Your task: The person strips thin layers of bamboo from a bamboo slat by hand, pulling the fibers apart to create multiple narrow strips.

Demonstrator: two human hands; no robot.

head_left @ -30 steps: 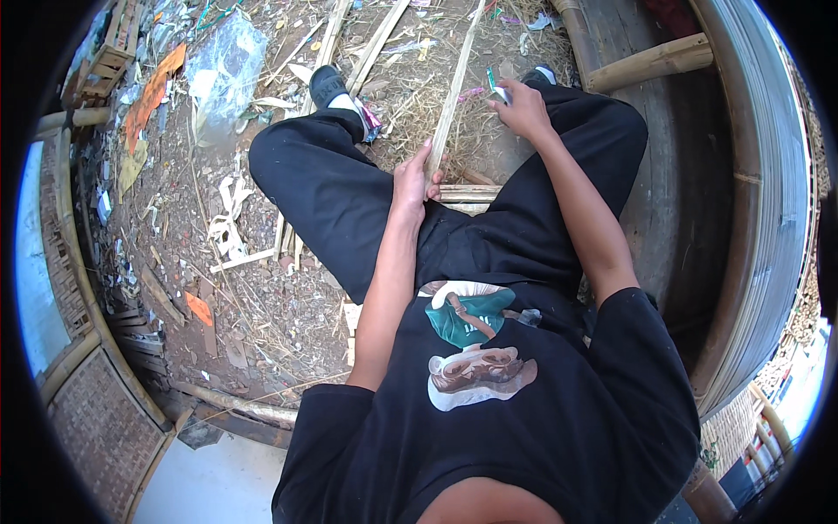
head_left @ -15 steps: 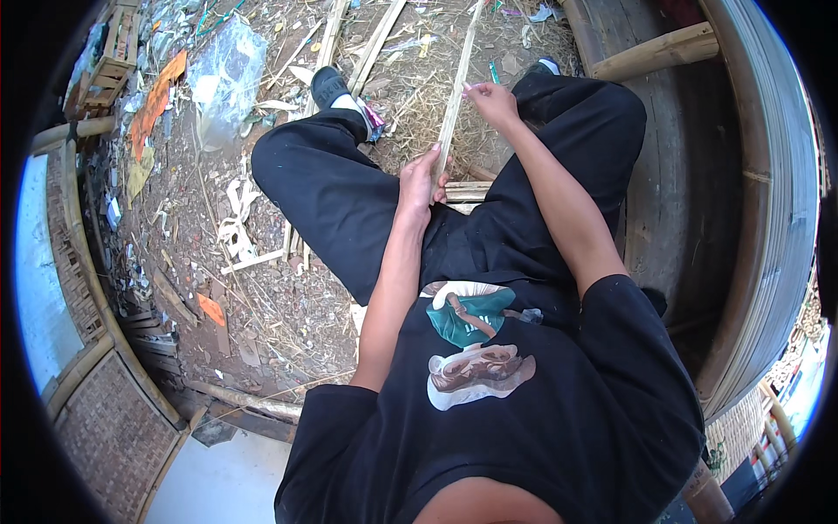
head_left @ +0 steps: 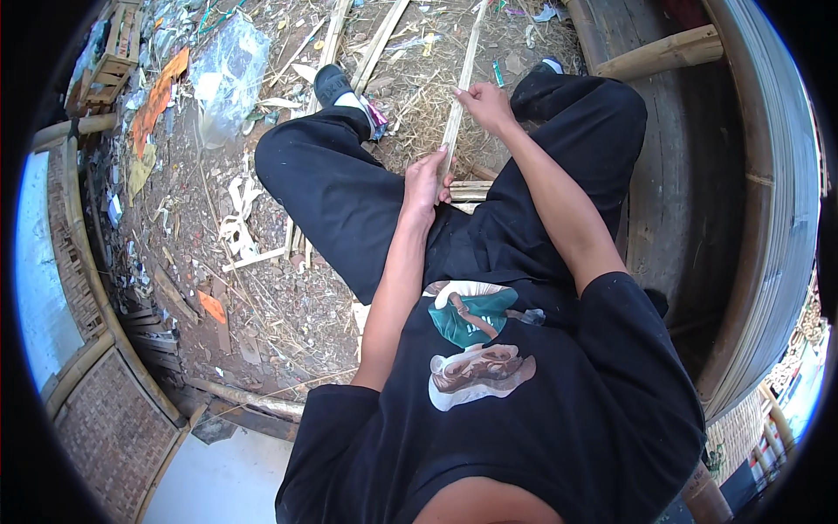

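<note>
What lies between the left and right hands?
In the head view, a length of pale strip runs from the left hand toward the right hand, above dry straw.

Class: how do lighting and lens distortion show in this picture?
Head view: corners go black and the pole at right bows; head view: the white panel at left looks bright, blue-fringed, the boards at right shaded; head view: the strip looks fairly sharp.

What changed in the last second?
The right hand moved left, from beside the pale strip to its edge; whether its fingers grip it is unclear. The left hand still holds the strip near the lap. The plastic bag and left shoe stayed put.
</note>
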